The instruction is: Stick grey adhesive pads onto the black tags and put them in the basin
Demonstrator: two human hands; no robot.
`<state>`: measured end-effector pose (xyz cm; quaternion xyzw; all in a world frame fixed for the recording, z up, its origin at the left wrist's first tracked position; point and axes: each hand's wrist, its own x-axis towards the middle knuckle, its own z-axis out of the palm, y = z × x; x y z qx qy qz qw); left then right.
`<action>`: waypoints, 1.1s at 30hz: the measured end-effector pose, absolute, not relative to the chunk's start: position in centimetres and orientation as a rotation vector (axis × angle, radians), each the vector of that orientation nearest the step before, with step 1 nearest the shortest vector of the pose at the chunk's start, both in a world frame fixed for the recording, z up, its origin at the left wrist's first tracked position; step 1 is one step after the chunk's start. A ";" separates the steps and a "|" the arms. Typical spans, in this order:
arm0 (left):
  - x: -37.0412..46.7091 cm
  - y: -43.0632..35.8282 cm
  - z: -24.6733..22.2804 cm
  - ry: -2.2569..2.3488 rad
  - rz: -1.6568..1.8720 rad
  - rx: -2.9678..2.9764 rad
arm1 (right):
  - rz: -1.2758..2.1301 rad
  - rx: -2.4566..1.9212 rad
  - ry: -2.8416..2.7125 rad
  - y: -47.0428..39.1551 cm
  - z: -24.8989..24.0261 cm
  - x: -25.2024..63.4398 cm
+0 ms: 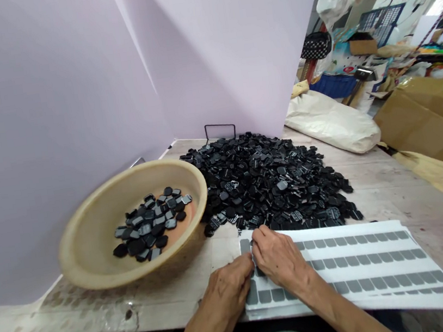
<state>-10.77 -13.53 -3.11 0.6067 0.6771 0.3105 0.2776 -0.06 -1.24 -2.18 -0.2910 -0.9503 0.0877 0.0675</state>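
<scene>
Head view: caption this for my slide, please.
Left hand and right hand side by side over white sheets with grey patches, near a tan basin and a heap of black pieces.

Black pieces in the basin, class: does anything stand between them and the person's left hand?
Yes: the near right rim of the basin rises between the left hand and the black pieces. Only tabletop shows between hand and rim.

I recorded white sheets (352, 250) with grey patches (367, 260) in rows at the surface's (392, 180) near edge; basin (92, 244) beige, pieces (265, 182) black.
</scene>
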 end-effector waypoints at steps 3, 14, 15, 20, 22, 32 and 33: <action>-10.9 -13.4 -3.3 1.785 0.826 1.650 | 0.311 -0.881 -2.844 -1.2 -2.4 -0.3; -12.1 -14.8 0.3 2.118 0.892 1.889 | 0.857 -0.716 -2.607 1.6 0.0 2.2; -13.1 -15.1 1.4 2.244 0.987 1.906 | 0.976 -0.733 -2.537 1.8 0.4 3.0; -17.2 -15.1 5.6 3.105 1.195 1.776 | 1.340 -0.954 -2.260 1.5 0.3 6.2; -17.0 -14.6 5.6 3.135 1.218 1.792 | 1.339 -1.002 -2.231 1.1 -0.5 6.9; -14.1 -10.6 -3.3 2.842 0.339 1.370 | 1.316 -1.022 -2.257 0.2 -1.5 8.9; -14.4 -10.5 -3.8 2.855 0.341 1.345 | 1.312 -1.023 -2.250 0.2 -1.5 9.1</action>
